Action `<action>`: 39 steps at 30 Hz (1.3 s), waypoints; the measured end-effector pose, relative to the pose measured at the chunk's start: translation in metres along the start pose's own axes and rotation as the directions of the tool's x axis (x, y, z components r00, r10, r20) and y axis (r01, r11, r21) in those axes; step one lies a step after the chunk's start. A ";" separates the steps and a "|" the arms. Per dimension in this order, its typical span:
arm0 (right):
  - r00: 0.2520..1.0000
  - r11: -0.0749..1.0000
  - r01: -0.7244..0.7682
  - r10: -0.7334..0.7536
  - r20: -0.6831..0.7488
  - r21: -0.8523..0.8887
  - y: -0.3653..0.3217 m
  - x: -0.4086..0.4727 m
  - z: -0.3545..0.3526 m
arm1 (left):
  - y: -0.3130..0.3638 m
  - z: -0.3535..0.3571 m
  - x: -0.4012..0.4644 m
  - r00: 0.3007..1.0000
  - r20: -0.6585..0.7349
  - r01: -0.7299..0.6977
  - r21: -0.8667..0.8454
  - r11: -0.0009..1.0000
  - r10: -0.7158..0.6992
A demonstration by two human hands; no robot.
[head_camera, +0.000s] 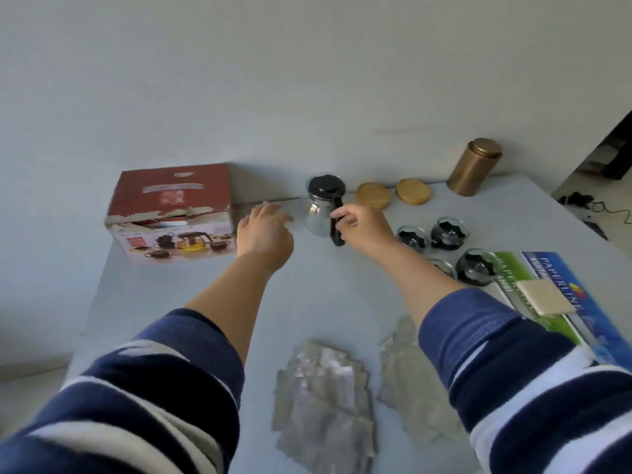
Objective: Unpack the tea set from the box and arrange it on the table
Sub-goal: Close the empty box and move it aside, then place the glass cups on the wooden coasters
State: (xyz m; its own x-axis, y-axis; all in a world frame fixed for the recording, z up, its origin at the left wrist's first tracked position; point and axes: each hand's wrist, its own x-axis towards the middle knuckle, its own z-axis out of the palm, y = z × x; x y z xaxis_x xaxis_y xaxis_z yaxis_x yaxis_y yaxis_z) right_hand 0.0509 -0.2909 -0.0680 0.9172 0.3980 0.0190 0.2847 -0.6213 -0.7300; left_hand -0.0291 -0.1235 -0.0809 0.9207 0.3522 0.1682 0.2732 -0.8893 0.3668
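While the glass teapot (321, 208) stands upright on the table (191, 285) just above the middle of the frame, black lid on, I see my right hand (362, 227) curled around its black handle, gripping it. My left hand (265, 234) hovers just left of the pot with fingers spread and relaxed, holding nothing; I cannot tell whether the fingertips touch the glass. Right of the pot, 4 small glass cups (448, 232) with dark holders sit in a cluster, one partly hidden by my forearm. Behind them lie 2 round wooden coasters (412, 190), and a bronze tin (473, 167) stands at the upper right. The red tea set box (171, 213) rests at the left, torn open. Crumpled clear wrapping (325, 405) lies at the bottom center, and paper packs (561, 295) at the right edge.
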 end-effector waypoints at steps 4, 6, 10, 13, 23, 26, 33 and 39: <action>0.998 1.000 -0.031 0.031 0.055 0.001 0.051 0.003 -0.048 | 0.063 0.060 -0.024 0.996 0.066 0.068 -0.088 0.994 -0.062; 0.997 0.999 -0.036 0.034 0.067 0.017 0.074 0.008 -0.068 | 0.089 0.088 -0.031 0.991 0.104 0.101 -0.121 0.987 -0.089; 0.994 0.999 -0.038 0.041 0.102 -0.032 0.109 0.021 -0.095 | 0.125 0.128 -0.037 0.978 0.187 0.125 -0.159 0.979 -0.095; 0.990 0.997 -0.060 0.065 0.122 -0.041 0.125 0.040 -0.103 | 0.137 0.147 -0.037 0.972 0.214 0.133 -0.138 0.981 -0.102; 0.955 0.957 -0.283 0.275 0.113 0.062 0.170 0.132 -0.070 | 0.123 0.196 -0.008 0.986 0.155 0.074 -0.022 0.997 -0.069; 0.935 0.935 -0.354 0.354 0.036 -0.001 0.183 0.164 -0.064 | 0.119 0.208 -0.001 0.998 0.054 0.027 0.034 0.999 -0.028; 0.918 0.917 -0.382 0.391 0.065 -0.116 0.203 0.204 -0.041 | 0.119 0.214 0.001 1.000 0.015 0.025 0.058 0.998 -0.026; 0.810 0.779 -0.580 0.582 0.071 0.239 0.206 0.231 -0.028 | 0.121 0.212 0.000 0.999 0.019 0.032 0.063 0.998 -0.033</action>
State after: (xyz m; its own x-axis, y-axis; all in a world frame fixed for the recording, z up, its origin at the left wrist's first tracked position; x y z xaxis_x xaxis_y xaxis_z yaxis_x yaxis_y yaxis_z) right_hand 0.3291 -0.3462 -0.1952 0.8890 0.0092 -0.4577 -0.3767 -0.5537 -0.7427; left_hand 0.0635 -0.2933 -0.2307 0.9161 0.3761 0.1387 0.3195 -0.8941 0.3139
